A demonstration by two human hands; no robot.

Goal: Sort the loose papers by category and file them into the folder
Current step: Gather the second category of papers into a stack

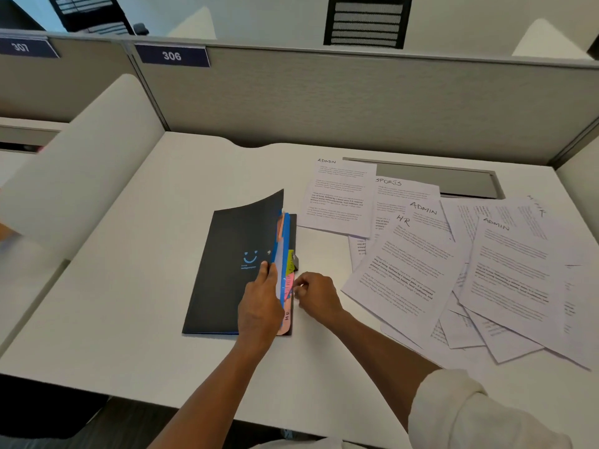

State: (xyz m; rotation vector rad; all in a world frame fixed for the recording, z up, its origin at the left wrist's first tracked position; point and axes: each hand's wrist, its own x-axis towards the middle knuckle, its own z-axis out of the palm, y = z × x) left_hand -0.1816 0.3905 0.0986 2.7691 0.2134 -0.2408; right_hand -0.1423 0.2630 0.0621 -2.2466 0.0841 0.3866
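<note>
The dark navy, rectangular card folder (227, 267) with a small light-blue smile printed on its cover lies near the middle of the white desk (129, 319), its long axis running from the near edge toward the far partition, leaning a little to the right as it goes away; its opening side faces right, toward the papers. The front cover is lifted and curled up along that right side, showing blue dividers (281, 254) and coloured index tabs (289, 286) in yellow, pink and peach down the open edge. The left hand (259, 303) lies on the cover at the folder's near right corner, fingers fairly straight and pointing away, fingertips at the cover's lifted edge. The right hand (316, 293) sits just beside the open edge, fingers curled with the tips at the pink tab; whether it actually pinches the tab I cannot tell. A rolled-up white sleeve (470, 413) covers the right upper arm at the near right. To the right of the folder, over the desk's right half, loose white printed sheets (453, 270) lie overlapping in a fanned heap, hand-lettered at the top with ADMIN, SPORTS and HR; one ADMIN sheet (337, 199) lies nearest the folder's far right corner. Behind them a grey cable-slot cover (453, 176) runs along the far edge, below a grey partition (356, 98) bearing a plate numbered 306 (171, 55).
</note>
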